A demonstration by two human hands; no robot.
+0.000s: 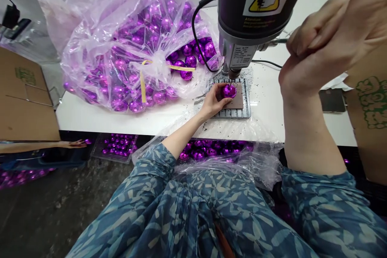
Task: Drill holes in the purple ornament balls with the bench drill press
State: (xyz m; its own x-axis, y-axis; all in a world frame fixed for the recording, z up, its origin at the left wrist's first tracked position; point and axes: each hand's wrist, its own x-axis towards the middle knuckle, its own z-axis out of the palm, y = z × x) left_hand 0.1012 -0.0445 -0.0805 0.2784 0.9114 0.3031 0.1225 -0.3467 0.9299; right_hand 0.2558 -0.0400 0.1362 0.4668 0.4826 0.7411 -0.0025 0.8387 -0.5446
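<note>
Between the thumb and fingers of my left hand (214, 101) is a shiny purple faceted ball (229, 91). It sits on a brown board (237, 100) on the grey slotted base plate (247, 107) of a drill press (252, 12). The drill's chuck (234, 73) is directly over the ball, its bit reaching down to the ball's top. My right hand (323, 36) is raised at the right, fingers wrapped round the drill press's lever (281, 41), most of which the hand hides.
A clear plastic bag (99, 52) full of purple balls lies left of the drill. More balls fill a plastic-lined space (211, 151) below the table edge. Cardboard boxes (27, 96) flank the table. A co-worker's hand (75, 144) reaches in at left near a bin (121, 145). A phone (332, 100) lies right.
</note>
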